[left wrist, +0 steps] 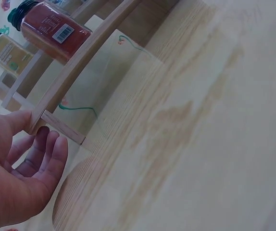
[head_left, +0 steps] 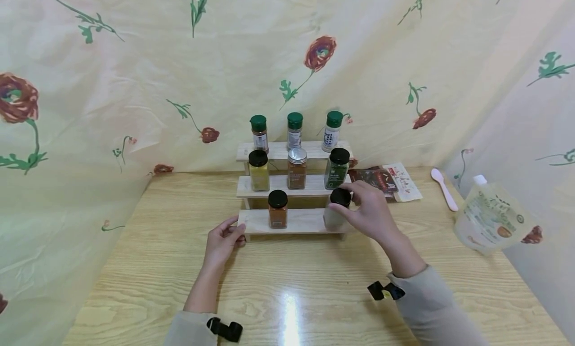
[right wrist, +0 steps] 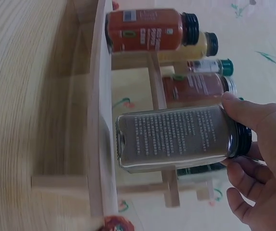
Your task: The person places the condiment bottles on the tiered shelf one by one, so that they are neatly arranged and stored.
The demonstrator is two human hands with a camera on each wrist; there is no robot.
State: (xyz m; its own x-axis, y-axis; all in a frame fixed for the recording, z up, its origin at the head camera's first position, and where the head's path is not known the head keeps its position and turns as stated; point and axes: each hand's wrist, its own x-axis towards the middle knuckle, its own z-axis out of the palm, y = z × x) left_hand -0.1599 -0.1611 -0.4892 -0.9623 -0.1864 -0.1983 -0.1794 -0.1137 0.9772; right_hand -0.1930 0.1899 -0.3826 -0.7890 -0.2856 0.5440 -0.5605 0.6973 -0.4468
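Note:
A three-tier wooden spice rack (head_left: 310,215) stands against the cloth-covered wall. My left hand (head_left: 223,240) grips the left end of its lowest shelf, thumb at the board's end and fingers curled below, as the left wrist view shows. With thumb and fingers, my right hand (head_left: 370,208) pinches the black lid of a glass spice jar (right wrist: 176,137) of grey-brown powder at the right end of that shelf. The jar's base is right at the shelf board. Left of it on the same shelf stands a red pepper jar (head_left: 278,213) with a black lid.
On the middle shelf are a yellow spice jar (head_left: 259,173), a silver-capped jar (head_left: 297,171) and a green herb jar (head_left: 337,171). Three green-capped bottles (head_left: 294,129) line the top. At right lie packets (head_left: 400,181), a pink spoon (head_left: 443,188) and a spouted pouch (head_left: 489,216).

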